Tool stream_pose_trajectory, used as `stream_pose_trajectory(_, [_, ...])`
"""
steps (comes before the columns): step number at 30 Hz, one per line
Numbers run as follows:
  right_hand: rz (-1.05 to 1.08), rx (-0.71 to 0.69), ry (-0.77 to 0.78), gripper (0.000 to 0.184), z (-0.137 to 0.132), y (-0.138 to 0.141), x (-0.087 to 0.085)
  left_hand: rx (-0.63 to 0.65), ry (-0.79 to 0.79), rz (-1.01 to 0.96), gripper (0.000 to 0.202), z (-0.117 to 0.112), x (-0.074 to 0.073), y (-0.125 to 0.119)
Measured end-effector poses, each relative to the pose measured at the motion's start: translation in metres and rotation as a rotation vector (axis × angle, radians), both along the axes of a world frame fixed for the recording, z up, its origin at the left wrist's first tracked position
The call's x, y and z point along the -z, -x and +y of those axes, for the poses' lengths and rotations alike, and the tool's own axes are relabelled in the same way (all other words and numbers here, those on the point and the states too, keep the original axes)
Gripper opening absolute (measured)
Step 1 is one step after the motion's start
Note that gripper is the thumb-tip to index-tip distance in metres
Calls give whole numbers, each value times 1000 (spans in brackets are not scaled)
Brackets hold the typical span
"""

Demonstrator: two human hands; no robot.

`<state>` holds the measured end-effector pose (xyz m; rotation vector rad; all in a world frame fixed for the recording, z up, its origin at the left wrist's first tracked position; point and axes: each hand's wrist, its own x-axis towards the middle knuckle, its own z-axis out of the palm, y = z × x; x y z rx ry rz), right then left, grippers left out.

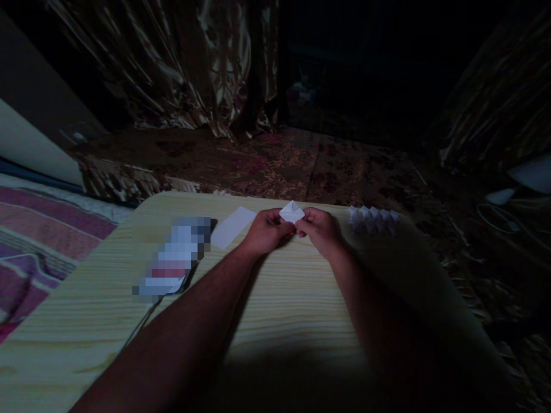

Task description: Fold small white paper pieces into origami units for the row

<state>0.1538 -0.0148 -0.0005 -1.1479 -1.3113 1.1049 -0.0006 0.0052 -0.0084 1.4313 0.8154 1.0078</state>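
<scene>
A small piece of folded white paper (292,212), with a pointed top and crease lines, is held just above the far part of the table. My left hand (267,230) pinches its left side between thumb and fingers. On the right side, my right hand (317,228) grips it the same way, fingertips near its lower edge. Left of my left hand lies a flat white sheet of paper (232,227). Several folded white paper pieces (373,220) stand in rows to the right of my right hand, in dim light.
A pixelated device (178,258) with a cable lies at left on the light wooden table (297,321). Beyond the table's far edge is a ledge with patterned cloth (267,163), below curtains (224,63). Striped bedding (38,229) is at left, a white lamp (531,175) at right.
</scene>
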Motion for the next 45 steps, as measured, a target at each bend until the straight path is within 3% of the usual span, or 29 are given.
stream_pose_trajectory(16, [-72, 44, 8, 6, -3, 1, -5, 78, 14, -3, 13, -4, -2, -3])
stream_pose_trajectory(26, [-117, 37, -19, 8, -3, 2, -7, 97, -88, 95, 13, -6, -4, -2])
stream_pose_trajectory(37, [-143, 60, -29, 10, -1, 0, -1, -152, -51, 34, 15, -2, -6, -3])
stream_pose_trajectory(45, [-48, 26, -20, 21, -2, 0, -3, -201, -15, 46, 17, -3, -7, -3])
